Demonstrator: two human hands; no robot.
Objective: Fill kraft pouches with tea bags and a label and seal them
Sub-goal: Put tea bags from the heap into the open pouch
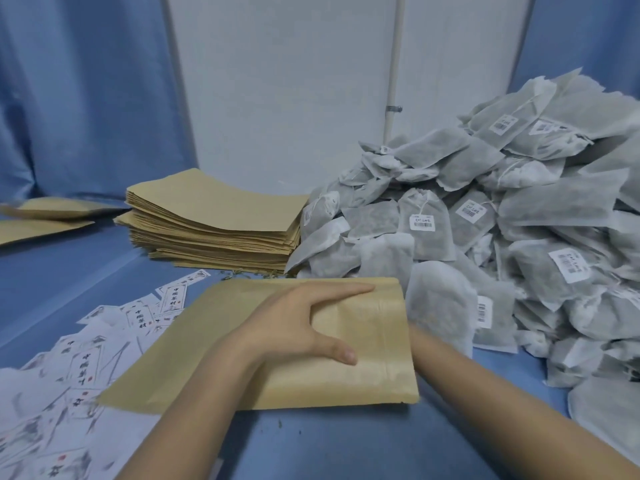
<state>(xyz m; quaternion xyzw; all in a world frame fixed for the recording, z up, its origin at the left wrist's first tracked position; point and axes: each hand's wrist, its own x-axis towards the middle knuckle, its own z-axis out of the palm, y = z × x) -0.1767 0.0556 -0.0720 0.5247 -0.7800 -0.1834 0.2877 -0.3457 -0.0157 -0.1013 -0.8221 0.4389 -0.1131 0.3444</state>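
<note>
A kraft pouch [214, 358] lies on the blue table in front of me, its mouth turned right toward the tea bags. My left hand [294, 323] grips it near the mouth, thumb on the front face and fingers stretched along the top edge. My right forearm [485, 393] comes in from the lower right and ends at the pouch mouth; the pouch hides that hand. A big heap of white tea bags [485, 220], some with barcode stickers, fills the right side. Printed paper labels [79, 368] are scattered at the left.
A tall stack of empty kraft pouches [214, 223] stands behind the held pouch, touching the tea bag heap. Two more pouches [52, 209] lie flat at the far left. Blue curtains and a white wall with a vertical pipe [393, 81] close off the back.
</note>
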